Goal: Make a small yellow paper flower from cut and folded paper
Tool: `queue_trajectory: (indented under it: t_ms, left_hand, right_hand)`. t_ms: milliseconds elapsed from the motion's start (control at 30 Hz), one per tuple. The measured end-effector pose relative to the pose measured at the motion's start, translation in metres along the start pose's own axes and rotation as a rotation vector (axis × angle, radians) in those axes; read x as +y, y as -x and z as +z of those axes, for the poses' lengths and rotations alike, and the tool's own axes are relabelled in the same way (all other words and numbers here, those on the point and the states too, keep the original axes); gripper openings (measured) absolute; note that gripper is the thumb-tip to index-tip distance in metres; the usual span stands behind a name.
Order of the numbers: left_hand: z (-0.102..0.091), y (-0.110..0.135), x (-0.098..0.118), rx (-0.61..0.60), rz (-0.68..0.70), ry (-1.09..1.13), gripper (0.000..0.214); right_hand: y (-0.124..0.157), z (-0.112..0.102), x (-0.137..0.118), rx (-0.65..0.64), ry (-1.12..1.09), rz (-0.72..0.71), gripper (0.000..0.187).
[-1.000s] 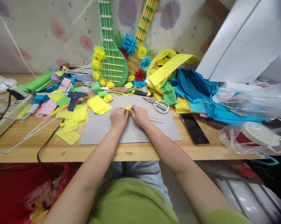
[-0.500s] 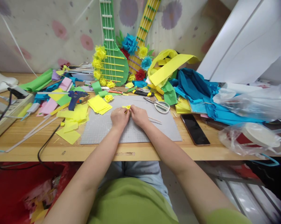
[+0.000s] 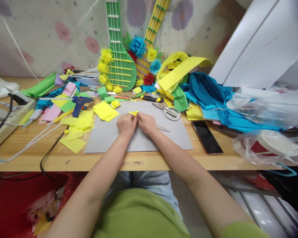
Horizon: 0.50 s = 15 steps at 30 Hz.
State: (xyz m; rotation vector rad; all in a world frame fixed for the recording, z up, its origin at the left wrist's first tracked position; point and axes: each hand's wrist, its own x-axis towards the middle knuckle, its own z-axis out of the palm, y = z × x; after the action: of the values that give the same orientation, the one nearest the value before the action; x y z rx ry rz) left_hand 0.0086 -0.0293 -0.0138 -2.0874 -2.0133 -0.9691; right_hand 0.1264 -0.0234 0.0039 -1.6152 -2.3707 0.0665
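Note:
Over the grey cutting mat [image 3: 109,138], my left hand [image 3: 126,125] and my right hand [image 3: 147,123] meet, fingers closed. Between their fingertips they pinch a small yellow crepe paper flower [image 3: 133,113]; most of it is hidden by the fingers. A thin wooden stick [image 3: 164,128] lies on the mat, its left end behind my right hand. Left of my hands are a stack of yellow paper squares [image 3: 105,111] and a finished yellow paper flower [image 3: 115,104]. Scissors [image 3: 171,113] rest at the mat's upper right.
A blue glue gun [image 3: 78,105] stands among paper scraps on the left. A phone [image 3: 206,137] lies right of the mat. At the back lean a green paper-covered guitar [image 3: 123,66] and a yellow one [image 3: 152,29]. Blue crepe paper [image 3: 205,89] is heaped at right.
Both hands have shifted very slightly left with the yellow paper flower still pinched between them. Everything else on the table stays where it was.

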Motion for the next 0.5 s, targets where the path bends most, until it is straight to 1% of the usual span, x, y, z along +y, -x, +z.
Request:
queue_trajectory:
  t_ms: [100, 233, 367, 433, 500]
  left_hand:
    - [0.0, -0.001, 0.001, 0.002, -0.02, 0.004, 0.023]
    - [-0.003, -0.003, -0.001, -0.013, -0.082, 0.027, 0.022]
    - [-0.005, -0.005, -0.01, 0.014, -0.161, 0.045, 0.022]
    - [-0.006, -0.007, -0.016, 0.021, -0.211, 0.063, 0.023]
    - [-0.006, -0.009, -0.021, 0.014, -0.229, 0.103, 0.024]
  right_hand:
    - [-0.002, 0.0, 0.0, 0.0, -0.009, 0.059, 0.031]
    - [-0.003, -0.001, 0.002, 0.025, -0.011, 0.104, 0.03]
    - [-0.001, -0.006, 0.005, 0.036, -0.014, 0.102, 0.03]
    - [0.0, -0.01, 0.01, 0.061, -0.03, 0.113, 0.03]
    - [0.001, -0.013, 0.016, 0.094, -0.055, 0.137, 0.032]
